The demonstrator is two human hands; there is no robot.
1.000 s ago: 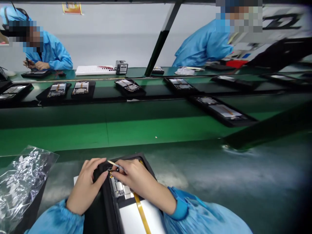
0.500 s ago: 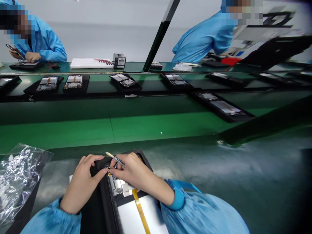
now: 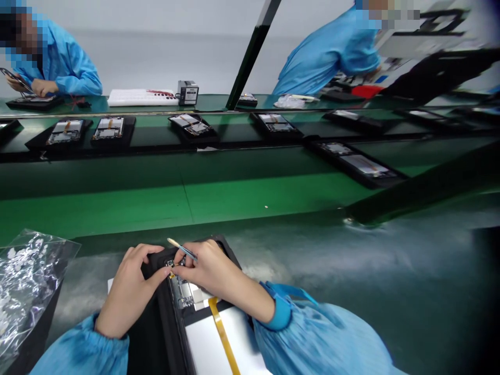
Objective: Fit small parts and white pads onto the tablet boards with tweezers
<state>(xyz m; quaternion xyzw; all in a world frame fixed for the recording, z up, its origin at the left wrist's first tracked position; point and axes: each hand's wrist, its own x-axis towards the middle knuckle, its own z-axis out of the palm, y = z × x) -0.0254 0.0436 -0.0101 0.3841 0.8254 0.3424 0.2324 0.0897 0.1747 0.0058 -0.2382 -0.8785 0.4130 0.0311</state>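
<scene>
An opened tablet (image 3: 219,338) lies in a black foam tray (image 3: 166,323) before me, its circuit board (image 3: 191,294) and white battery with gold tape uncovered. My left hand (image 3: 130,289) is curled round the tray's upper left corner, thumb against the tablet's edge. My right hand (image 3: 213,268) holds a slim tool (image 3: 182,249) with a pale tip and grey-blue shaft, lying across the fingers with the tip pointing up and left. Its thumb and forefinger pinch close to a small part at the tablet's top corner; what lies between those fingertips is too small to make out.
A clear plastic bag (image 3: 33,281) with small white pieces lies at left. Beyond a green belt (image 3: 117,208), several opened tablets in black trays (image 3: 275,125) line a ledge. A dark slanted bar (image 3: 422,182) crosses at right. Two people in blue coats (image 3: 74,57) are across the line.
The view has shifted slightly. Both my hands keep nearly the same hold at the tablet's top corner, the right fingers a little changed.
</scene>
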